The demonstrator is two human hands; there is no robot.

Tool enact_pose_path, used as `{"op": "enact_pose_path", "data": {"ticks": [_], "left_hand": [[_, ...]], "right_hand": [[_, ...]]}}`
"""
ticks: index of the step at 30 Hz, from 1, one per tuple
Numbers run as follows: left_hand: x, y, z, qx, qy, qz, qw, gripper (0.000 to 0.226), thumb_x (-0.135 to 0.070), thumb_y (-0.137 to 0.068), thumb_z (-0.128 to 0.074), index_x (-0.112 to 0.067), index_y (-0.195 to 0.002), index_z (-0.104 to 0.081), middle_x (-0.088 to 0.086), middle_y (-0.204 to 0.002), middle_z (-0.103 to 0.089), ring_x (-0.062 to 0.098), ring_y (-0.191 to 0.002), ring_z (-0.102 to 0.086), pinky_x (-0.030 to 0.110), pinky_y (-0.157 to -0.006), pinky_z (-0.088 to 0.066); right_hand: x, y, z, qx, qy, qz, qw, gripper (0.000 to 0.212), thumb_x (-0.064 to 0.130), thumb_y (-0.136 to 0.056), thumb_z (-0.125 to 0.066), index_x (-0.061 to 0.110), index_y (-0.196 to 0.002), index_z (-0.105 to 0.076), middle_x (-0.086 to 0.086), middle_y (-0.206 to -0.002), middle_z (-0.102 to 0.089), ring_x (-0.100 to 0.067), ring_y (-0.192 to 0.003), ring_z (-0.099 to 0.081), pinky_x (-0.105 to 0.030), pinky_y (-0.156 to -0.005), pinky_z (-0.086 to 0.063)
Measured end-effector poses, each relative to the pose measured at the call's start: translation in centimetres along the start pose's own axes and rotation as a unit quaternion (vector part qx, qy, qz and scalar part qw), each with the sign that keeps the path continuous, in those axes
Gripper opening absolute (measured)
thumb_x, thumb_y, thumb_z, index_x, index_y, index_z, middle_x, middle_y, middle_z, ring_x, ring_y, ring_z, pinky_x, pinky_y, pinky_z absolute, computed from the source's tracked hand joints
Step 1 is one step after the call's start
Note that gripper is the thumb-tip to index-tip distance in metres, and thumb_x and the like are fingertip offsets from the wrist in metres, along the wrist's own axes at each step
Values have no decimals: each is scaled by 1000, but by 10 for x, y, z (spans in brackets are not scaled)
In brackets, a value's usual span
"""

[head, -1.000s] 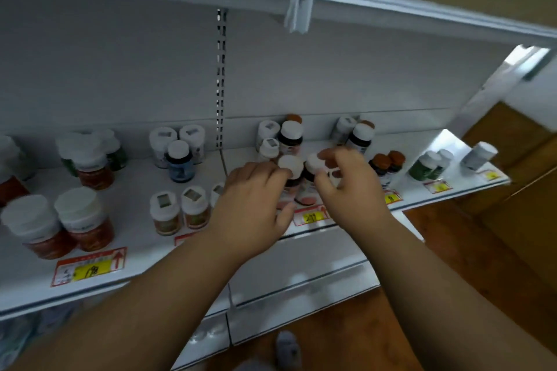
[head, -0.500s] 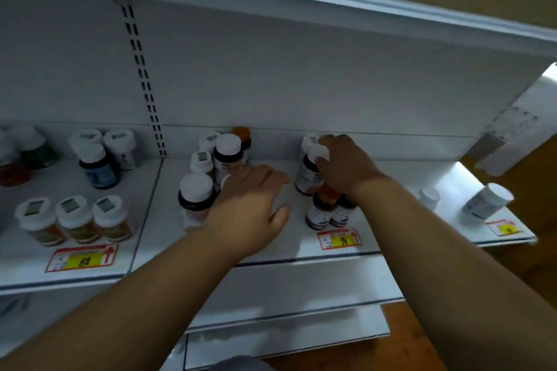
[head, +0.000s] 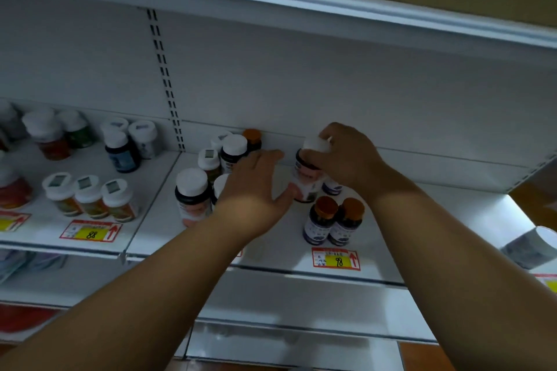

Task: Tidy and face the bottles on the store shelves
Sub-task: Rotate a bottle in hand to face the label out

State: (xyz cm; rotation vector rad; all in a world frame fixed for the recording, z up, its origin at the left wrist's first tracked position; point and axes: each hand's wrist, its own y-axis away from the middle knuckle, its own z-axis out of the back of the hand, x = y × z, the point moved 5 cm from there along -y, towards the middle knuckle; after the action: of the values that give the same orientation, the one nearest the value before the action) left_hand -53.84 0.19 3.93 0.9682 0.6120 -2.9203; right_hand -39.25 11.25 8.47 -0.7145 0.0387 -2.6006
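Far left on the shelf (head: pixel 150 229): blurred white-capped bottles, one with red contents (head: pixel 13 190), partly cut by the frame edge. Further back, a red-filled bottle (head: pixel 48 138) beside a green one (head: pixel 77 129). Next along, a dark blue bottle (head: pixel 120 150) in front of two white-capped ones by the back panel. At the front edge, a row of three small amber bottles (head: pixel 89 197), upright, touching side by side, behind a red-and-yellow price tag (head: pixel 90 231) marked 88. Right of the slotted upright (head: pixel 167 84), a cluster: large white-capped bottle with pink label (head: pixel 193 196) at the front, smaller white-capped ones behind, an orange-capped bottle (head: pixel 252 139) against the back panel. Left hand (head: pixel 256 190) over this cluster, palm down, fingers straight and together, pointing at the back panel, gripping nothing; thumb splayed right, tip touching or just short of the lower side of the held bottle (head: pixel 307 178) — cannot tell which. Held bottle upright, white cap, dark collar, pink label, in mid-shelf near the back. Right hand (head: pixel 346 156) curled over its cap and shoulder from the right, fingers wrapped round the cap. Behind it, a purple-labelled bottle (head: pixel 331 187), mostly hidden. In front, two orange-capped dark bottles (head: pixel 333 220) side by side, touching, behind a price tag (head: pixel 336 259) marked 98. Far right, a blurred white bottle (head: pixel 530 247) tipped over at the shelf edge.
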Motion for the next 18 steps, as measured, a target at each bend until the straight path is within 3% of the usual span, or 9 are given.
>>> {"op": "enact_pose_path", "data": {"ticks": [3,6,9,13,15,18], "left_hand": [[4,-11,5,65,20,59,996,78,-49,-83,-66,-20,-147,-31,0,-146,-43,20,-134,-40,33,-108,-35],[4,-10,13,101,126,68,984,44,-46,-80,-70,-38,-119,-50,-20,-110,-63,1,-103,-60,18,-78,-46],[9,0,26,101,138,52,984,33,-46,-79,-71,-41,-106,-52,-23,-94,-62,-9,-87,-58,15,-72,-46],[30,8,35,116,68,12,991,56,-64,-68,-73,-35,-113,-57,-14,-104,-66,4,-93,-62,32,-82,-54],[44,10,43,110,-10,-28,994,74,-68,-69,-69,-30,-131,-52,-7,-125,-59,13,-111,-54,29,-95,-43],[66,10,60,83,-115,-77,987,78,-65,-75,-66,-26,-140,-45,-1,-133,-54,24,-117,-47,33,-92,-33]], "right_hand": [[25,10,22,-22,-77,-4,997,41,52,-78,-70,20,-101,-57,8,-90,-57,-4,-78,-54,-23,-59,-42],[48,23,29,-32,-139,6,990,40,51,-79,-70,19,-100,-59,3,-93,-61,-10,-82,-60,-30,-69,-51],[66,31,22,-18,-147,5,989,39,52,-83,-65,23,-107,-59,8,-101,-60,-6,-88,-58,-29,-75,-52],[74,43,6,20,-106,-25,994,38,43,-84,-66,31,-119,-56,10,-117,-59,-10,-100,-58,-30,-85,-51],[75,50,-3,23,-54,-32,998,47,37,-84,-67,31,-128,-53,9,-128,-56,-13,-113,-55,-25,-91,-44],[75,58,-30,78,38,-57,995,60,29,-86,-65,22,-141,-42,0,-136,-48,-19,-127,-45,-17,-81,-35]]}}
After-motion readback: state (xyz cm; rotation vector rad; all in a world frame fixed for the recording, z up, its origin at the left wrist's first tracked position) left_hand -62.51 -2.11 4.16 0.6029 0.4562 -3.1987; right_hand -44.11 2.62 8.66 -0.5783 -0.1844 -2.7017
